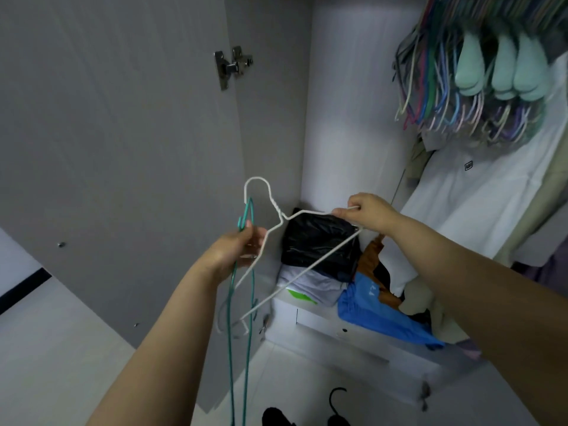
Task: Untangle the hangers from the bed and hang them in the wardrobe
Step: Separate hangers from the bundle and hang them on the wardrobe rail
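I stand before the open wardrobe. A white wire hanger is held between both hands, its hook up near the door. My right hand pinches its upper right shoulder. My left hand grips its left side together with a green wire hanger, which dangles straight down past my forearm. Many coloured wire hangers hang bunched on the wardrobe rail at the top right, with mint padded hangers among them.
The grey wardrobe door stands open on the left, its metal hinge above my hands. A black bag, folded clothes and a blue garment lie on the wardrobe floor. A white shirt hangs at right.
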{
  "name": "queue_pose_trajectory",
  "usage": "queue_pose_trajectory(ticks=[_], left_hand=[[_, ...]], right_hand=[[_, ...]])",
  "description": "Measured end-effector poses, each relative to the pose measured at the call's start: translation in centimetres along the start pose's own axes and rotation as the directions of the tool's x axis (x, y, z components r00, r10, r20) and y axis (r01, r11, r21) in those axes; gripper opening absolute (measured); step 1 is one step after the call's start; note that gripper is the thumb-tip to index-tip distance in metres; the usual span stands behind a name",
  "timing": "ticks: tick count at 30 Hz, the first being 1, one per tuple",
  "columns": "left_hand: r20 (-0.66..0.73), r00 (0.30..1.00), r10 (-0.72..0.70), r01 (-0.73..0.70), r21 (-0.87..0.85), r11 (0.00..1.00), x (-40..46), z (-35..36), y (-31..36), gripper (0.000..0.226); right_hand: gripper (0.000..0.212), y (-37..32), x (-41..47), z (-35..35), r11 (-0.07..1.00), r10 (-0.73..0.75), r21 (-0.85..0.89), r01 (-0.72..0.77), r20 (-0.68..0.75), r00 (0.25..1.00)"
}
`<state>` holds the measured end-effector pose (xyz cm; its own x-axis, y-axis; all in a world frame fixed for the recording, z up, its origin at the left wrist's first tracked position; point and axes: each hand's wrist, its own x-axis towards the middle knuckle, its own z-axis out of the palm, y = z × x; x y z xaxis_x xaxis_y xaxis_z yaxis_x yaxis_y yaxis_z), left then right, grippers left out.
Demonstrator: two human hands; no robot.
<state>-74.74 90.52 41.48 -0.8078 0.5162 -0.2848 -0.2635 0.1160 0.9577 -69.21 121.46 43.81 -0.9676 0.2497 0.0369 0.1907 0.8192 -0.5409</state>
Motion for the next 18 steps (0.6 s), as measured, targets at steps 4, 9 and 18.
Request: queue_pose_trajectory(ticks=[4,9,18], left_hand=[[-0.246,0.967,0.066,-0.02,0.184,0.983,1.6,0.2,0.2,0.032],[-0.248,0.936,0.249,-0.201,0.202,0.958,3.9,0.8,1.5,0.005],[-0.347,0.937,0.047,0.023,0.195,0.981,8.4,2.6,4.6,0.054]], right_hand=[[0.056,0.2,0.8,-4.7,0.933,0.07,-0.357,-0.049,0.047,0.996],[0.037,-2.4,2.5,-8.8,0.81,0.175,-0.567,-0.152,-0.013,0.984],[0.05,-7.0,3.3,-11.1,0.882,0.252,0.457,-0.116,-0.251,0.935]])
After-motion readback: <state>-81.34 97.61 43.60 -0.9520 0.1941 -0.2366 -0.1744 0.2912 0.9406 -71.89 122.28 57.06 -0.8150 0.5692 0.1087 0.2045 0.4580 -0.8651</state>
